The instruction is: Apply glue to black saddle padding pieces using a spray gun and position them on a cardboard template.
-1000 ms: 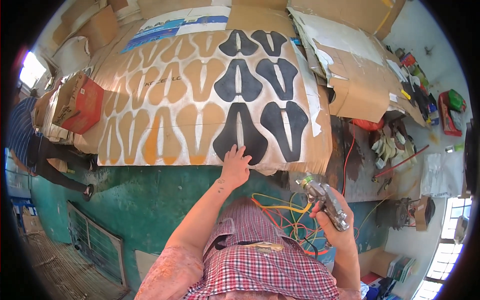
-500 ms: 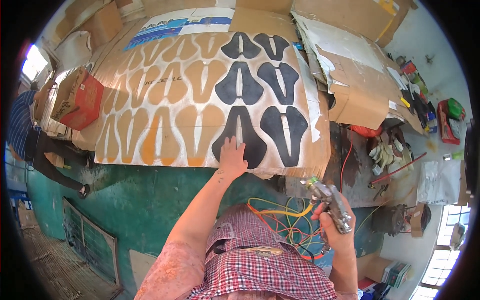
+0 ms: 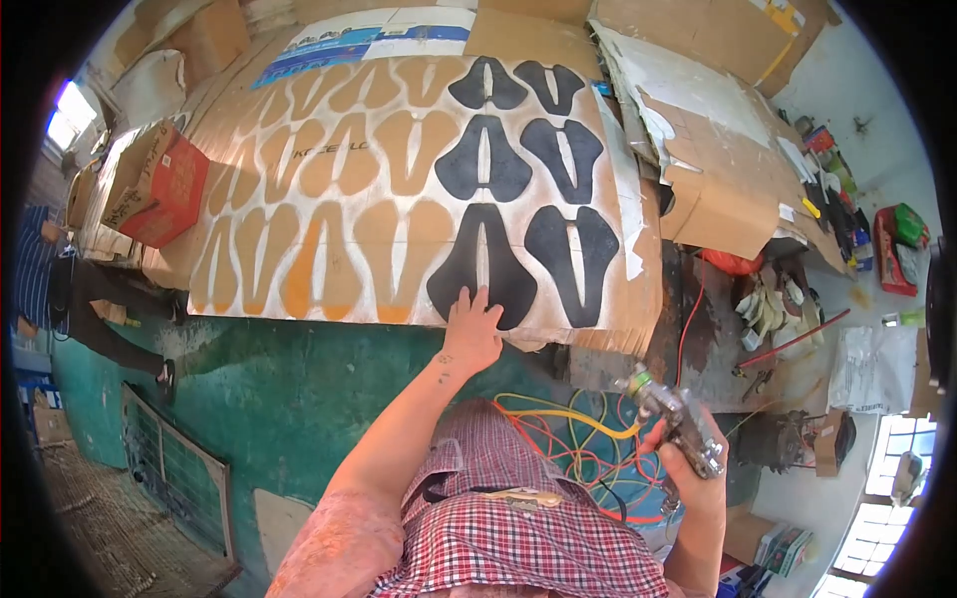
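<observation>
My left hand reaches forward, its fingers resting on the near edge of a black saddle-shaped piece that lies on a large cardboard sheet. Several more black saddle-shaped pieces lie beside and beyond it. The rest of the sheet shows bare tan outlines of the same shape ringed with pale spray. My right hand is low at my right side, closed around a metal spray gun pointing up and left, away from the sheet.
A red and brown box sits at the sheet's left end. Stacked cardboard lies to the right. Coloured hoses and cords coil on the floor by my feet. Another person stands at far left. Tools and gloves clutter the right.
The view has shifted slightly. My left hand stays on the near black piece. My right hand with the spray gun stays low at my side, moved a little.
</observation>
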